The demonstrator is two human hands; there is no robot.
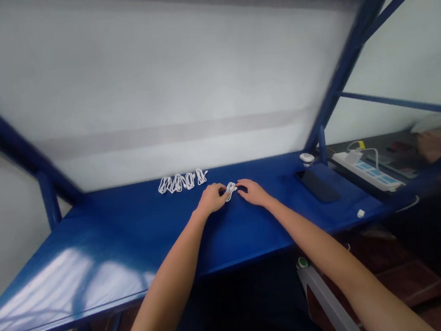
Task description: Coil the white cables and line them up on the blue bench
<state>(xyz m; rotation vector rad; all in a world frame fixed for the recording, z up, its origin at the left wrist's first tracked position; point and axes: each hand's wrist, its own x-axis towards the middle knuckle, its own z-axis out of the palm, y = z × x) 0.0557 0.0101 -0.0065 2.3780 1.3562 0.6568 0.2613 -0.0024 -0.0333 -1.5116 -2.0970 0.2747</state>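
Observation:
A white cable (pixel 230 190), coiled into a small bundle, is between my two hands just above the blue tabletop (pixel 139 222). My left hand (pixel 213 197) pinches the bundle's left side with thumb and fingers. At its right end, my right hand (pixel 252 191) closes thumb and fingertips around the cable's tip. Several similar coiled white cables (pixel 175 183) lie in a row near the table's back edge, to the left of my hands. One bundle (pixel 201 176) sits slightly apart at the row's right end.
On the right lie a black phone (pixel 318 186), a round white object (pixel 307 158) and a small white piece (pixel 361 214). Beyond the table's right edge is a power strip (pixel 368 171) with a plugged cord. Blue frame posts (pixel 50 201) flank the table. Another person's hand (pixel 433 145) shows far right.

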